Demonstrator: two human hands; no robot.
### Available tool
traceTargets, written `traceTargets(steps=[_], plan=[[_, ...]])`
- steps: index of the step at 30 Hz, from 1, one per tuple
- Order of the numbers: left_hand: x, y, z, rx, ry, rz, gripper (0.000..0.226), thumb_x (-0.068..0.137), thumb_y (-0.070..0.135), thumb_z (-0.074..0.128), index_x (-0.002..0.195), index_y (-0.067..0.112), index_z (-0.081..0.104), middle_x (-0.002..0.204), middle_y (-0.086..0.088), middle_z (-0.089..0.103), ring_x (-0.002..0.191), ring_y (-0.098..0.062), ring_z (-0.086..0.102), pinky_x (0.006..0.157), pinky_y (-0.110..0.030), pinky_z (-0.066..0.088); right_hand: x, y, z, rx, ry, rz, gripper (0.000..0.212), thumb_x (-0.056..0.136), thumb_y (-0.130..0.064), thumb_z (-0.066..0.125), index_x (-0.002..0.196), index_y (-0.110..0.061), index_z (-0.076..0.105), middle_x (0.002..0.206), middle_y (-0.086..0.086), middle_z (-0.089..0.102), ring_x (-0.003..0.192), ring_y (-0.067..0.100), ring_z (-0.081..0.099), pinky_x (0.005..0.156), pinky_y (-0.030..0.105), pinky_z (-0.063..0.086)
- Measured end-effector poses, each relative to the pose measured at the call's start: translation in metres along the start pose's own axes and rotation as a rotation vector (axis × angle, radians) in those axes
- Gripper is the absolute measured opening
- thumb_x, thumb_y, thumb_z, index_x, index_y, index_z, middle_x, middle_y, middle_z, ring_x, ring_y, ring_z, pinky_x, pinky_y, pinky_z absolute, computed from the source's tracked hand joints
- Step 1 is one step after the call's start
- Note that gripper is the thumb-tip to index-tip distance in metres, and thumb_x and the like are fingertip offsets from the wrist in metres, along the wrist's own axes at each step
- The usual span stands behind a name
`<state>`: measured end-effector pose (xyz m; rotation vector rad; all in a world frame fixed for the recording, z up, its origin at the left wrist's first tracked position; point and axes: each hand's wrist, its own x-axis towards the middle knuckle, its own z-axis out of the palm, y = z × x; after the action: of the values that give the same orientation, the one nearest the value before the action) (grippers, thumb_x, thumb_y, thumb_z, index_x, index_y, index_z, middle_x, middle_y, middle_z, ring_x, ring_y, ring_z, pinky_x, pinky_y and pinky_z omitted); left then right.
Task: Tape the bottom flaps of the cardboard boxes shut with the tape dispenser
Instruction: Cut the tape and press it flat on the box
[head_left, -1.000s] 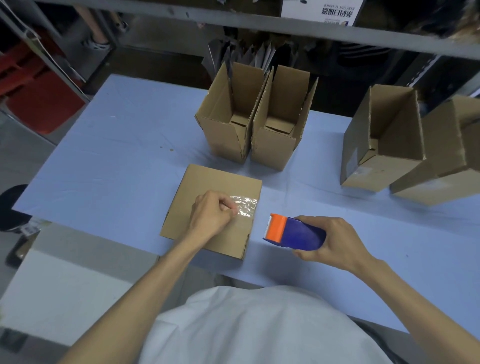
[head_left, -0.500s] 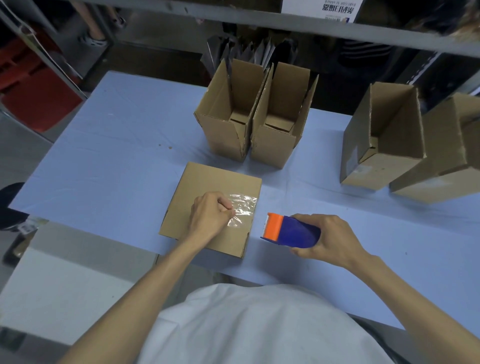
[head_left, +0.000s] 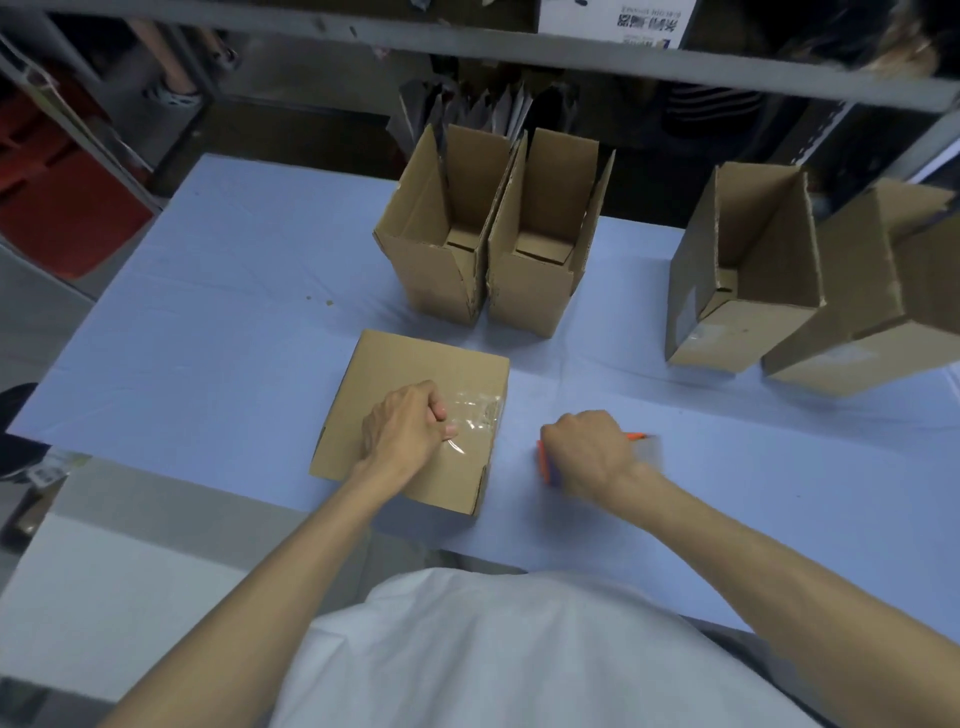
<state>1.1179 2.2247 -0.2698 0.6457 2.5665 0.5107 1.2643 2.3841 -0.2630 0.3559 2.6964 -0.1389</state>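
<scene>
A cardboard box (head_left: 395, 374) stands bottom-up near the table's front edge. A strip of clear tape (head_left: 475, 415) runs across its closed flaps toward the right edge. My left hand (head_left: 405, 426) rests on the box with curled fingers, pressing the tape at its left end. Just right of the box, my right hand (head_left: 587, 452) grips the orange and blue tape dispenser (head_left: 544, 462), knuckles up and blurred. Most of the dispenser is hidden under the hand.
Two open boxes (head_left: 441, 234) (head_left: 545, 244) stand side by side behind the taped one. Two more boxes (head_left: 743, 270) (head_left: 878, 291) lie at the right. The blue table (head_left: 208, 322) has bare surface at the left. A metal shelf rail (head_left: 519, 49) crosses above.
My right hand has turned over so its back faces up, covering the dispenser, and shifted slightly right. My left hand stays on the tape.
</scene>
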Motion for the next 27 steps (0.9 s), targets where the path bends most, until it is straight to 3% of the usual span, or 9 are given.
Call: traceTargets(steps=[3, 6, 9, 13, 16, 19, 22, 25, 27], plan=[[-0.004, 0.002, 0.002, -0.019, 0.051, 0.232, 0.019, 0.079, 0.014, 0.071, 0.086, 0.026, 0.058, 0.081, 0.012, 0.057, 0.075, -0.013, 0.057, 0.06, -0.027, 0.038, -0.008, 0.013, 0.012, 0.08, 0.021, 0.082, 0.029, 0.068, -0.04, 0.067, 0.087, -0.02, 0.059, 0.083, 0.002, 0.064, 0.075, 0.025, 0.062, 0.058, 0.027, 0.038], [-0.013, 0.005, 0.016, 0.167, -0.018, 0.644, 0.019, 0.086, 0.009, 0.06, 0.1, 0.021, 0.065, 0.094, 0.0, 0.051, 0.082, -0.019, 0.05, 0.061, -0.03, 0.04, -0.021, 0.021, 0.014, 0.242, 0.104, 0.186, 0.028, 0.061, -0.042, 0.067, 0.081, -0.026, 0.056, 0.071, -0.005, 0.061, 0.064, 0.02, 0.056, 0.05, 0.023, 0.031], [-0.014, 0.008, 0.027, 0.388, -0.078, 0.8, 0.014, 0.082, 0.008, 0.06, 0.092, 0.015, 0.065, 0.097, -0.009, 0.05, 0.09, -0.029, 0.048, 0.066, -0.037, 0.043, -0.024, 0.024, 0.023, 0.259, 0.128, 0.228, 0.045, 0.067, -0.047, 0.07, 0.104, -0.027, 0.055, 0.079, -0.002, 0.055, 0.077, 0.024, 0.059, 0.055, 0.027, 0.033], [-0.012, 0.009, 0.03, 0.393, -0.114, 0.795, 0.02, 0.085, 0.022, 0.053, 0.099, 0.017, 0.067, 0.097, -0.007, 0.047, 0.093, -0.029, 0.047, 0.074, -0.033, 0.035, -0.02, 0.027, 0.047, 0.362, 0.27, 0.224, 0.066, 0.093, -0.022, 0.058, 0.15, -0.024, 0.026, 0.12, 0.013, 0.051, 0.11, 0.031, 0.047, 0.083, 0.034, 0.041], [-0.01, 0.019, 0.024, 0.212, -0.154, 0.635, 0.034, 0.092, 0.027, 0.053, 0.125, 0.023, 0.059, 0.099, 0.0, 0.044, 0.097, -0.023, 0.049, 0.078, -0.032, 0.039, -0.01, 0.028, 0.06, 0.291, 0.315, 0.243, 0.073, 0.096, -0.01, 0.051, 0.153, -0.017, 0.006, 0.129, 0.02, 0.043, 0.117, 0.033, 0.042, 0.092, 0.036, 0.038], [-0.001, 0.036, 0.015, 0.01, -0.01, 0.508, 0.033, 0.091, 0.017, 0.055, 0.124, 0.018, 0.058, 0.105, -0.004, 0.052, 0.095, -0.025, 0.056, 0.08, -0.038, 0.047, -0.003, 0.024, 0.071, 0.245, 0.282, 0.255, 0.081, 0.091, 0.003, 0.048, 0.15, -0.013, -0.005, 0.126, 0.023, 0.041, 0.11, 0.035, 0.043, 0.091, 0.038, 0.037], [0.024, 0.047, 0.009, 0.15, 0.075, 0.492, 0.045, 0.088, 0.024, 0.058, 0.132, 0.017, 0.052, 0.125, -0.009, 0.05, 0.113, -0.029, 0.049, 0.095, -0.039, 0.04, 0.0, 0.021, 0.076, 0.263, 0.268, 0.272, 0.078, 0.085, 0.013, 0.049, 0.15, -0.004, 0.011, 0.115, 0.027, 0.047, 0.1, 0.039, 0.048, 0.087, 0.045, 0.043], [0.055, 0.049, 0.014, 0.367, -0.092, 0.432, 0.063, 0.088, 0.044, 0.057, 0.143, 0.018, 0.039, 0.148, -0.009, 0.035, 0.14, -0.027, 0.025, 0.116, -0.045, 0.016, 0.005, 0.016, 0.086, 0.239, 0.36, 0.298, 0.067, 0.075, 0.019, 0.06, 0.138, 0.007, 0.042, 0.1, 0.032, 0.056, 0.083, 0.041, 0.057, 0.069, 0.046, 0.051], [0.068, 0.046, 0.023, 0.514, -0.152, 0.423, 0.059, 0.088, 0.053, 0.05, 0.133, 0.015, 0.045, 0.14, -0.01, 0.043, 0.136, -0.029, 0.031, 0.116, -0.05, 0.013, 0.005, 0.016, 0.089, 0.327, 0.339, 0.29, 0.067, 0.082, 0.012, 0.058, 0.144, 0.004, 0.033, 0.114, 0.033, 0.051, 0.097, 0.044, 0.053, 0.08, 0.048, 0.048]])
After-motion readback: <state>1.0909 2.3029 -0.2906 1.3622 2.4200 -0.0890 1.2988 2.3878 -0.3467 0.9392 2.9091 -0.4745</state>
